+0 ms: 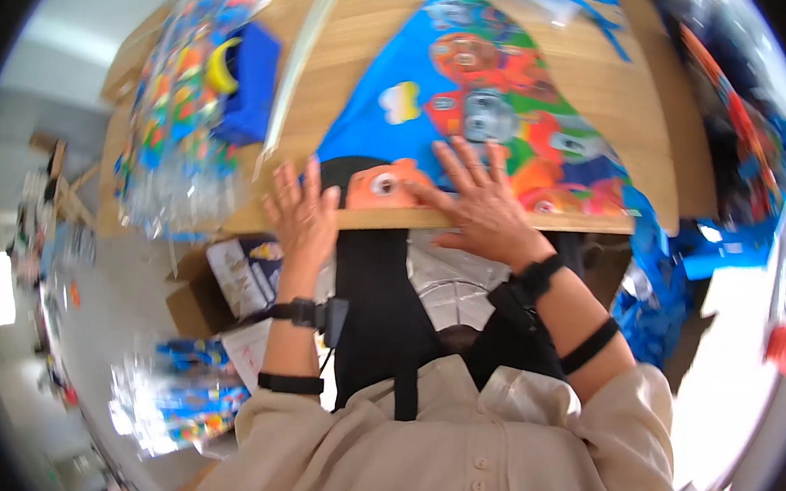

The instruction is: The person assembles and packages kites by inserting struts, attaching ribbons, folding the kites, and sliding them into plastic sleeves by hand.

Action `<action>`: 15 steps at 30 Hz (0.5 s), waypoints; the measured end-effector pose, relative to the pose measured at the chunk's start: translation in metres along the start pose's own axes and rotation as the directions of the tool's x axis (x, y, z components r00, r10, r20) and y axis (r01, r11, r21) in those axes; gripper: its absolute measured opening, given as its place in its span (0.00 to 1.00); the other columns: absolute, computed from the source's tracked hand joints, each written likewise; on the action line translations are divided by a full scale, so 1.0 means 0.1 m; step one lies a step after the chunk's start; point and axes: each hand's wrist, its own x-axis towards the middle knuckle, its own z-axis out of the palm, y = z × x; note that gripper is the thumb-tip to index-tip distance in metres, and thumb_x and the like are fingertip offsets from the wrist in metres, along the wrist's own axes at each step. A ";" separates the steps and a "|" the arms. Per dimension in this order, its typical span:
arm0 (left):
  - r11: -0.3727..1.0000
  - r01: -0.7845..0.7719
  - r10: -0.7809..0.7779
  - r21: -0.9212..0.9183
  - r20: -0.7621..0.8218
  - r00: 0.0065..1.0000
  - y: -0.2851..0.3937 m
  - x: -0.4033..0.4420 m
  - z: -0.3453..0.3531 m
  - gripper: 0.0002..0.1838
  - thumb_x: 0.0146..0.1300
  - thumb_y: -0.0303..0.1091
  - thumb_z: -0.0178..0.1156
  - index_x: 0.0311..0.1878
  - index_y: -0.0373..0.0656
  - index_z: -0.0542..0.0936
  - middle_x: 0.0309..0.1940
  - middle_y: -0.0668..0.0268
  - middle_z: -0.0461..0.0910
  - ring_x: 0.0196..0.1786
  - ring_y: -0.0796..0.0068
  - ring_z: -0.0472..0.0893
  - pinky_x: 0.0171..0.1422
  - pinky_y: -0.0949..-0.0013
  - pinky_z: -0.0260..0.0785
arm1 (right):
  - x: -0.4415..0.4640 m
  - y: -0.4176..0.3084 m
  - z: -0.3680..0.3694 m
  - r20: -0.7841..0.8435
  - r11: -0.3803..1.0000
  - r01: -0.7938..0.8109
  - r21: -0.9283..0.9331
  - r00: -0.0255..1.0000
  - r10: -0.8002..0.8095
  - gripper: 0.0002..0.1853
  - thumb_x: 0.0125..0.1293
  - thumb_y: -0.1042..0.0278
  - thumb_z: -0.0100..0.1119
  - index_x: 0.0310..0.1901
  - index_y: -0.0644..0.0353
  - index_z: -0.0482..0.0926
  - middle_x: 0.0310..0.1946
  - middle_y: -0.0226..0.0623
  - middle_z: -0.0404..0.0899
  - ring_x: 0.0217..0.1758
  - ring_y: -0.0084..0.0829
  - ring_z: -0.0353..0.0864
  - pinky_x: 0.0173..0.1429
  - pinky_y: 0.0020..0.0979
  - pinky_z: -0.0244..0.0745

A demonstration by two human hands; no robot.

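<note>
A triangular printed sheet [376, 106] lies on the table [638, 122], its long axis running away from the person. The right hand [490, 214], nearer its middle, spreads flat over it; the left hand [305, 218], fingers splayed, meets the left corner, contact unclear. Neither grips anything.

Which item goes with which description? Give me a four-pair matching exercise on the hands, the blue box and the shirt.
1. right hand
2. left hand
3. blue box
4. shirt

A. beige
B. by the left corner of the printed sheet
C. over the middle of the sheet's near edge
D. beside a yellow curved piece

Pairs: 1-C, 2-B, 3-D, 4-A
</note>
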 end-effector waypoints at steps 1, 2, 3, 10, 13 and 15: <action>1.000 0.012 -0.012 0.016 0.025 1.000 -0.03 0.02 0.05 0.32 0.71 0.52 0.45 0.75 0.56 0.57 0.76 0.51 0.48 0.79 0.51 0.44 0.76 0.36 0.36 | -0.02 0.01 0.02 -0.048 1.000 -0.006 0.011 0.999 0.007 0.49 0.48 0.33 0.66 0.73 0.31 0.58 0.75 0.48 0.50 0.79 0.49 0.44 0.76 0.61 0.35; 1.000 0.014 -0.014 0.016 0.045 0.999 -0.04 0.02 0.03 0.31 0.72 0.52 0.43 0.76 0.57 0.55 0.77 0.51 0.47 0.79 0.51 0.44 0.76 0.37 0.36 | -0.05 0.04 0.07 -0.076 0.999 -0.028 0.031 0.997 0.030 0.48 0.50 0.31 0.62 0.73 0.34 0.58 0.75 0.48 0.50 0.79 0.50 0.45 0.77 0.59 0.36; 1.000 0.009 -0.010 0.027 0.061 0.998 -0.07 0.02 0.05 0.31 0.72 0.52 0.42 0.76 0.57 0.54 0.77 0.52 0.45 0.79 0.52 0.43 0.76 0.37 0.36 | -0.07 0.06 0.10 -0.101 0.997 -0.060 0.052 0.993 0.065 0.47 0.51 0.31 0.61 0.72 0.35 0.59 0.75 0.48 0.50 0.78 0.50 0.45 0.77 0.58 0.36; 0.999 -0.018 0.015 0.042 0.068 0.998 -0.16 0.06 0.10 0.31 0.74 0.55 0.36 0.77 0.60 0.50 0.77 0.52 0.44 0.79 0.52 0.43 0.75 0.36 0.37 | -0.89 0.51 -0.16 -0.135 0.952 -0.304 -0.019 0.945 0.299 0.45 0.53 0.35 0.63 0.71 0.41 0.61 0.74 0.52 0.50 0.78 0.51 0.47 0.77 0.56 0.39; 0.998 -0.009 0.004 0.054 0.090 0.996 -0.17 0.10 0.07 0.31 0.74 0.56 0.35 0.77 0.60 0.50 0.77 0.52 0.44 0.79 0.52 0.43 0.75 0.36 0.38 | -1.22 0.66 -0.28 -0.171 0.915 -0.398 -0.068 0.908 0.382 0.45 0.53 0.37 0.64 0.71 0.47 0.62 0.72 0.53 0.54 0.77 0.51 0.50 0.78 0.55 0.40; 0.995 0.021 -0.034 0.094 0.135 0.990 -0.13 0.12 0.02 0.32 0.73 0.53 0.41 0.76 0.56 0.53 0.76 0.51 0.46 0.78 0.49 0.46 0.74 0.35 0.41 | -1.32 0.71 -0.28 -0.200 0.905 -0.419 -0.070 0.895 0.399 0.49 0.49 0.36 0.67 0.70 0.52 0.62 0.70 0.55 0.57 0.76 0.50 0.51 0.79 0.53 0.40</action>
